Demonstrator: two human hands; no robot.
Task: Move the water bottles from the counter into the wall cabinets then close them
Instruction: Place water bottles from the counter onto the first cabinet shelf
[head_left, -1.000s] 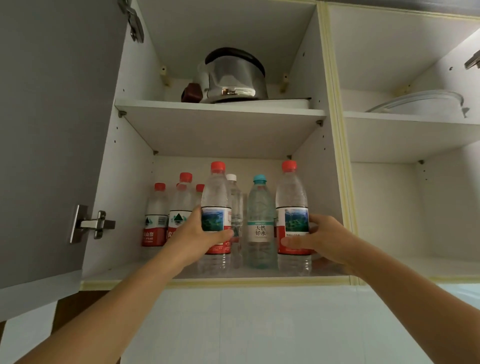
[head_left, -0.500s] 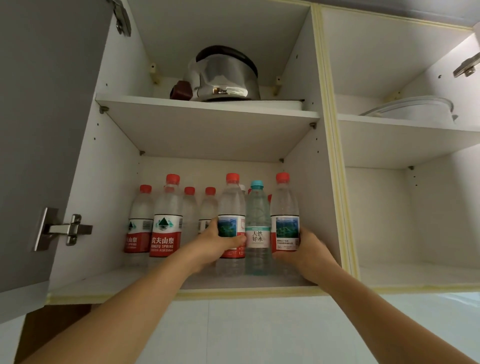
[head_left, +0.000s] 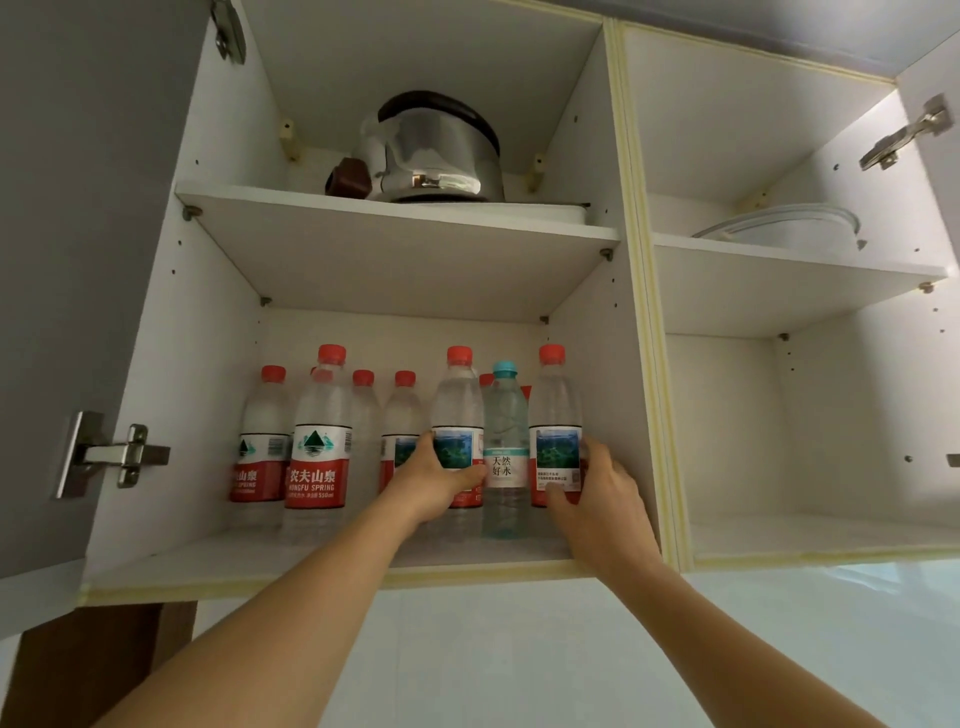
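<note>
- My left hand (head_left: 434, 480) is curled around the label band of a red-capped bottle (head_left: 458, 415); the thumb lies across the front of the label.
- My right hand (head_left: 597, 491) grips the rightmost red-capped bottle (head_left: 557, 415) in the same way, near the cabinet's side wall.
- Both bottles stand upright on the lower shelf (head_left: 208, 558) of the left wall cabinet, close to its front edge.
- I judge these bottles full, so rather heavy for their size. The thin plastic yields when squeezed, and the label band is the stiffest and least slippery place to hold.
- Between my two bottles stands a blue-capped bottle (head_left: 504, 441), touching or almost touching both.
- Farther back and to the left are more red-capped bottles (head_left: 317, 441) in a row.
- The grey cabinet door (head_left: 78, 208) stands open.
</note>
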